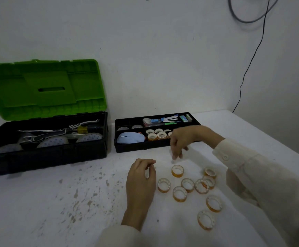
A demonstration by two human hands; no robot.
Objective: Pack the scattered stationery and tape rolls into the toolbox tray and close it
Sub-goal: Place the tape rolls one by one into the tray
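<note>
Several small amber tape rolls (177, 171) lie scattered on the white table, right of centre. The black toolbox tray (132, 148) sits behind them and holds several tape rolls (156, 136), a light blue mouse (130, 137) and stationery (166, 119). My right hand (180, 141) hovers over the tray's front right corner, fingers loosely spread and pointing down, with nothing visible in them. My left hand (140, 182) rests on the table left of the loose rolls, fingers curled, apparently holding nothing.
The toolbox (45, 155) stands at the left, its green lid (43, 88) upright and open, with tools and large tape rolls inside. The table's right edge (277, 139) runs diagonally. A black cable (248, 68) hangs on the wall.
</note>
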